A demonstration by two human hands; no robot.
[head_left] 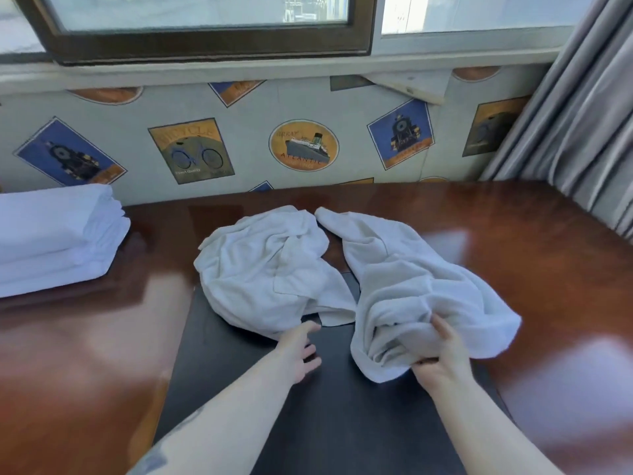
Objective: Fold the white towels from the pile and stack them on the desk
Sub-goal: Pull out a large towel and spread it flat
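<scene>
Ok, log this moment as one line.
right hand grips right towel | left hand open by left towel | folded stack far left

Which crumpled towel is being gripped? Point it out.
The right-hand crumpled towel: the right hand grips its near end. The left crumpled towel lies loose, the open left hand just short of it.

Probably a hotel or guest room: a glossy wooden desk [513, 234] under a window [205, 25], grey curtain [582, 108], vintage-poster wallpaper [239, 145], stacked white towels [51, 234].
</scene>
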